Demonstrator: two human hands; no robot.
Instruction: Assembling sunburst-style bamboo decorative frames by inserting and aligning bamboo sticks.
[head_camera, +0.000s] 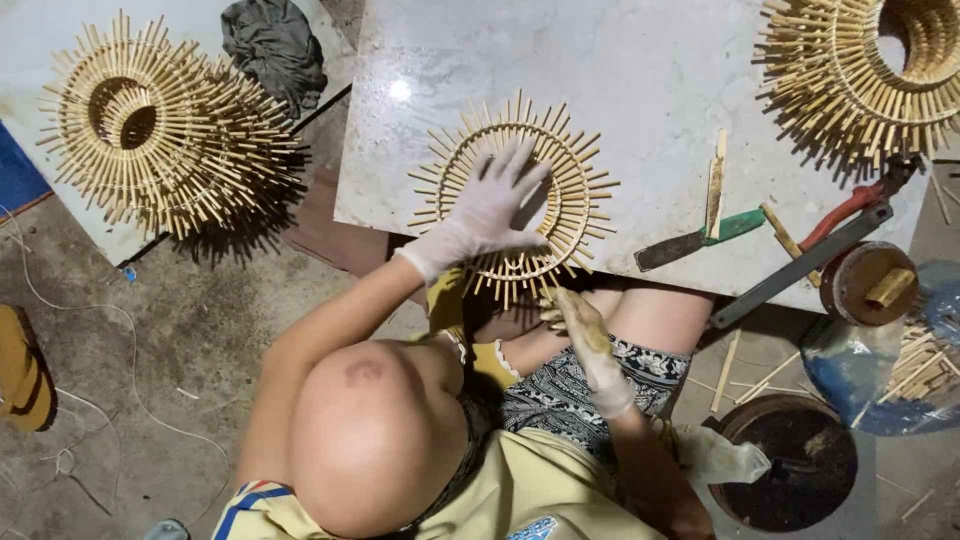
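Observation:
A round ring of radiating bamboo sticks (570, 215) lies on the near edge of a white marble slab (650, 70), partly overhanging it. My left hand (485, 210), in a white glove, rests flat on top of the ring with fingers spread. My right hand (580, 325), in a stained glove, reaches up from below the slab edge. Its fingertips pinch the sticks on the ring's near rim. My bare knee (370, 440) fills the foreground.
Stacks of similar stick rings sit at the left (150, 130) and top right (870, 70). On the slab lie a green-handled knife (700, 238), a loose bamboo strip (715, 185), red-handled cutters (850, 210) and a round tin (868, 283). A blue bag of sticks (900, 365) and a dark pot (790, 460) stand at the right.

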